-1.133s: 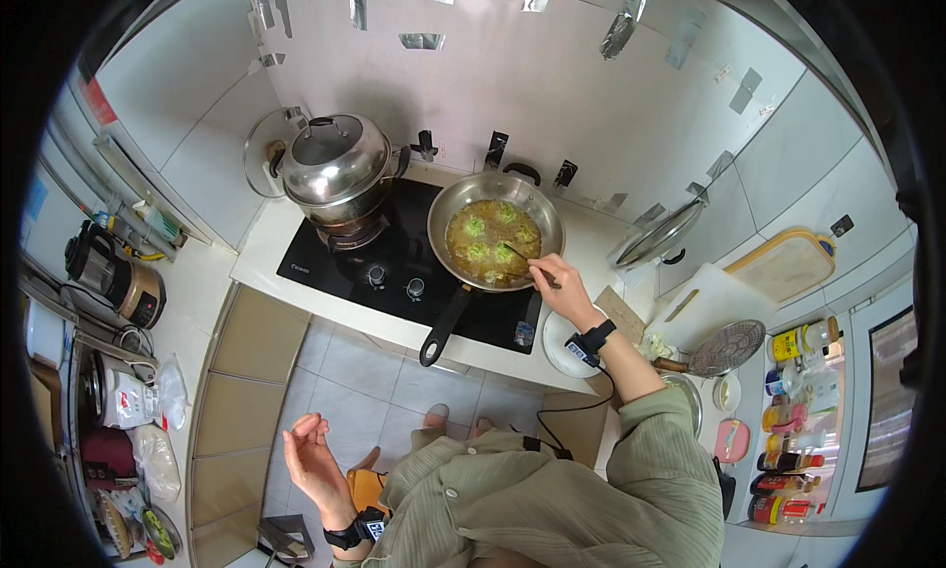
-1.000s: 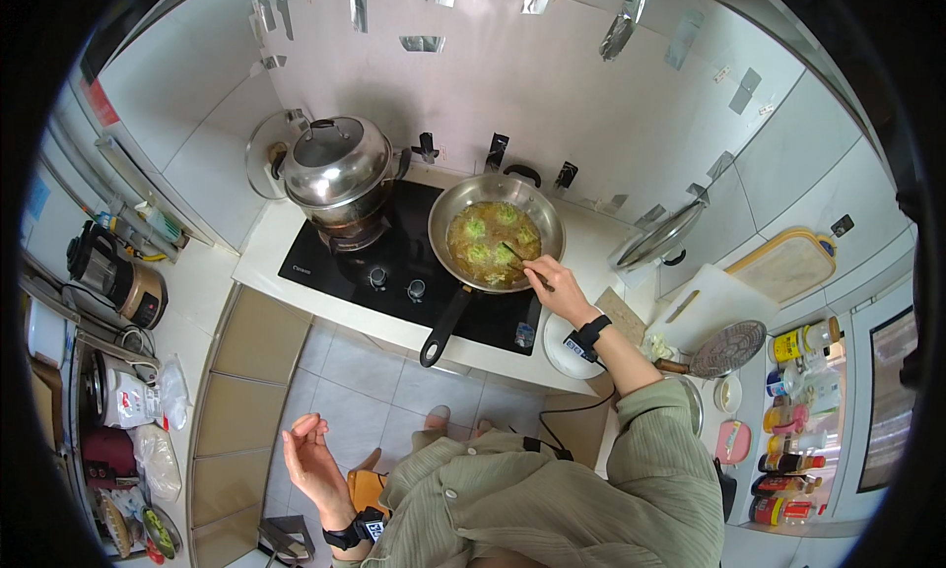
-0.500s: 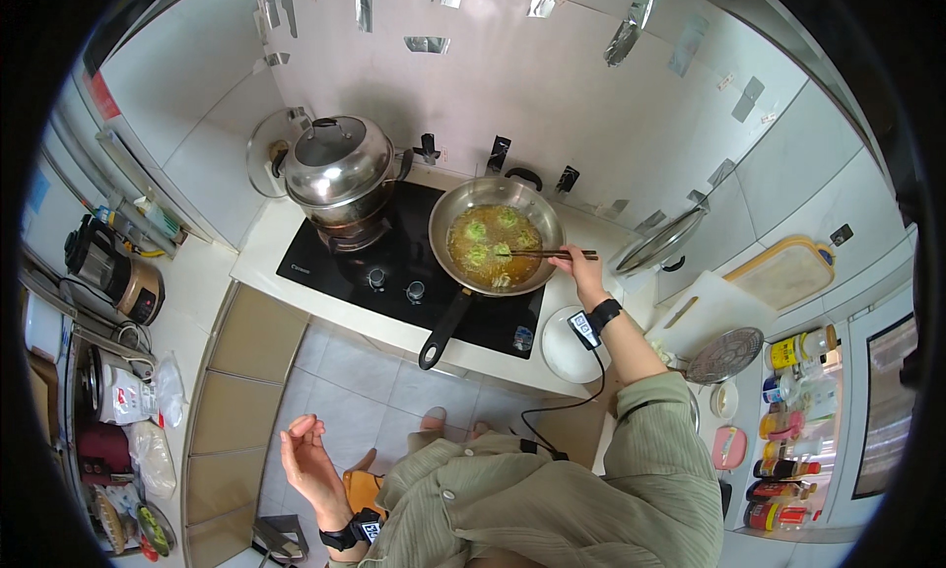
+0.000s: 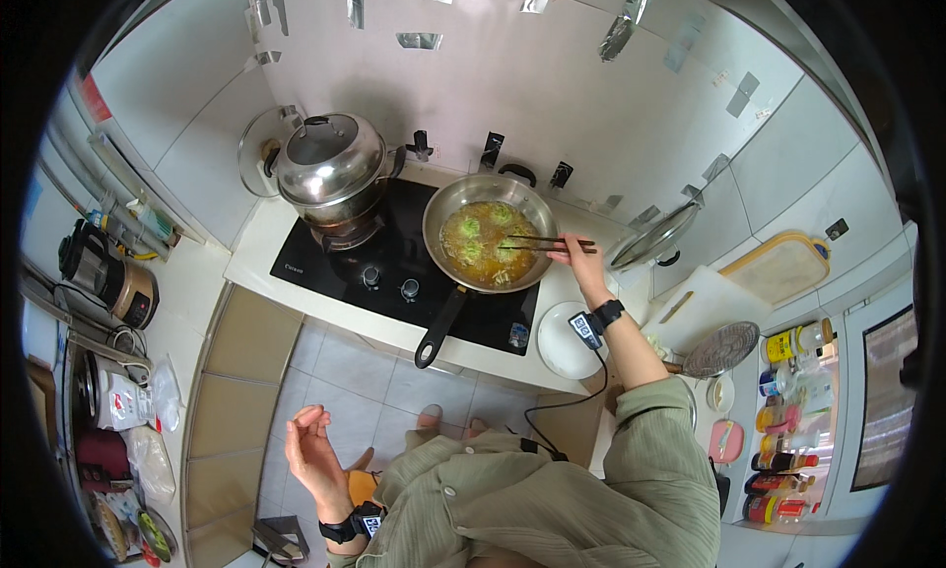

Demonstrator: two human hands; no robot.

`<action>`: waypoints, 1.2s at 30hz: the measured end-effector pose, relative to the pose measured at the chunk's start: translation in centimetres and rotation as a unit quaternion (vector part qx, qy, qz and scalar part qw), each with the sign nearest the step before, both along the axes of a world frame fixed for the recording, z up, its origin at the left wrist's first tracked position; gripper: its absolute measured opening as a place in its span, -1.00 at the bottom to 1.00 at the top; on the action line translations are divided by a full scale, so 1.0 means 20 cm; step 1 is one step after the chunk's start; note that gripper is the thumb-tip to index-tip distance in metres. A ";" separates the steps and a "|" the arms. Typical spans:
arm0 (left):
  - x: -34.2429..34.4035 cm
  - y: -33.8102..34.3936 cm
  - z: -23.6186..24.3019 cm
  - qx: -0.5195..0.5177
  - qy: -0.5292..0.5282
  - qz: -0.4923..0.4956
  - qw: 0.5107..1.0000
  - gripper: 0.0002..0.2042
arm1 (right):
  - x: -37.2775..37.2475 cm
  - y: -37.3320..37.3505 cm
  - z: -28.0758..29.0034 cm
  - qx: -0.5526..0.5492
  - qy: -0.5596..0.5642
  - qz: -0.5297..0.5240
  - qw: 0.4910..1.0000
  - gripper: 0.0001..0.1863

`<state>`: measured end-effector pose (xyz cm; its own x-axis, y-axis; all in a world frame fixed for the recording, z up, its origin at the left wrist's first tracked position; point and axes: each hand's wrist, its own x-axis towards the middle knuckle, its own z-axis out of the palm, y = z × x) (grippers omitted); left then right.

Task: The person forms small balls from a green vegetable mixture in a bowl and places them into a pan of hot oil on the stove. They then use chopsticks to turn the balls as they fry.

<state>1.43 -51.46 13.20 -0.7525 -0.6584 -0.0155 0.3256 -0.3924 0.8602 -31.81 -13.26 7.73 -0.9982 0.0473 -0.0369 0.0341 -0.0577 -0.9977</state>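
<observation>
My right hand [image 4: 575, 258] is closed round a pair of dark chopsticks [image 4: 537, 243], whose tips are spread apart over the pan. Below them, several green, lumpy pieces of food [image 4: 471, 227] sit in bubbling yellow oil [image 4: 493, 243]. The steel frying pan [image 4: 537, 205] stands on the black cooktop [image 4: 394, 258], with its long black handle [image 4: 441, 329] pointing toward me. Away from the stove, my left hand [image 4: 313, 450] hangs over the floor with its palm up and fingers loosely curled, holding nothing.
A large lidded steel pot [image 4: 333, 169] occupies the cooktop's left side. Right of the pan handle lies a white plate [image 4: 564, 341]. A glass lid [image 4: 655, 238] leans by the wall, near a cutting board [image 4: 705, 307]. Bottles [image 4: 783, 460] line the right side; a cable runs from my right wrist.
The chopsticks' tips, close together before, are now spread apart. My right hand has stayed beside the pan. The whole view has shifted slightly; my left hand remains raised.
</observation>
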 end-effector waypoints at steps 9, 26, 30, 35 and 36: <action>0.06 -0.02 -0.02 -0.001 -0.006 0.023 1.000 -0.63 | -0.01 0.00 -0.03 0.064 -0.009 0.022 0.998 -0.66; 0.11 -0.03 -0.02 0.014 -0.016 0.089 0.996 -0.60 | -0.28 -0.24 0.05 0.365 0.220 0.126 0.896 -0.81; 0.12 -0.02 -0.02 0.018 -0.025 0.114 0.993 -0.60 | -0.32 -0.26 0.01 0.432 0.305 0.157 0.834 -0.80; 0.12 -0.02 -0.02 0.018 -0.023 0.114 0.993 -0.60 | -0.36 -0.23 -0.04 0.420 0.280 0.168 0.847 -0.79; 0.12 -0.02 -0.03 0.016 -0.021 0.112 0.993 -0.60 | -0.37 -0.22 -0.05 0.410 0.267 0.162 0.857 -0.78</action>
<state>3.75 -51.91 12.68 -0.5851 -0.8081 -0.0685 0.3714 -0.3421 0.8632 -39.26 -17.69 6.76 -0.8281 -0.4438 0.3426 -0.5582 0.5958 -0.5774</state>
